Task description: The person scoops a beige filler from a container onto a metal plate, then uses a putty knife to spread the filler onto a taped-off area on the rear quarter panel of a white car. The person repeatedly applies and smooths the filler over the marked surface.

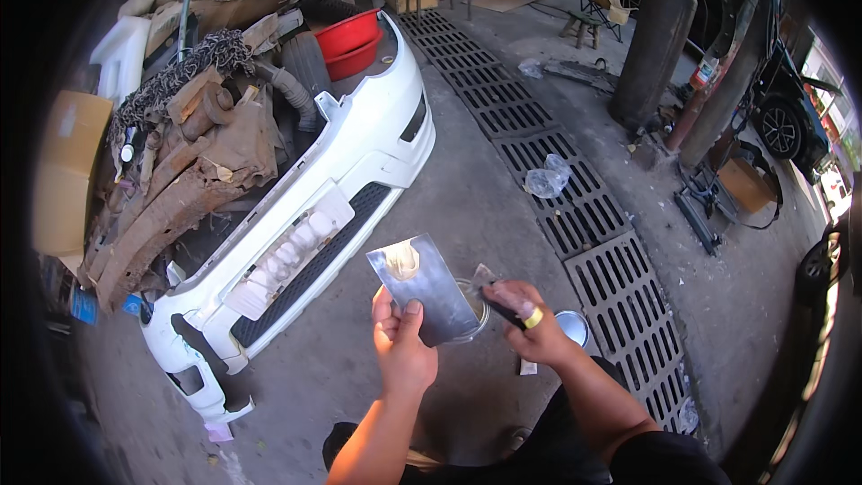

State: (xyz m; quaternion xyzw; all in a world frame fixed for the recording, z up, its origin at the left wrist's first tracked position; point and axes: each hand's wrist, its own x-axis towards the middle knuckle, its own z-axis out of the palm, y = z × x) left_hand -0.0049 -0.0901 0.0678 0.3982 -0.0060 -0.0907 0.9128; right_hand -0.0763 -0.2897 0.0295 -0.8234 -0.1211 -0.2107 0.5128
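Note:
My left hand (403,355) grips a flat metal plate (438,298) by its lower left edge, thumb on top. A blob of cream-coloured putty (401,261) sits on the plate's far left corner. Closed round the dark handle of a putty knife is my right hand (536,332); the knife's blade (483,275) points up and left, apart from the plate. Partly hidden behind the plate stands an open tin (486,321). A round, pale metal lid or tin (573,325) shows beyond my right wrist.
A white car bumper (382,148) with a pale patched strip lies on the left. Behind it are a red basin (348,40), rusty parts (215,148) and a chain (193,72). A drain grating (584,207) with a plastic bag (548,177) runs along the right, near a dark cylinder (654,49).

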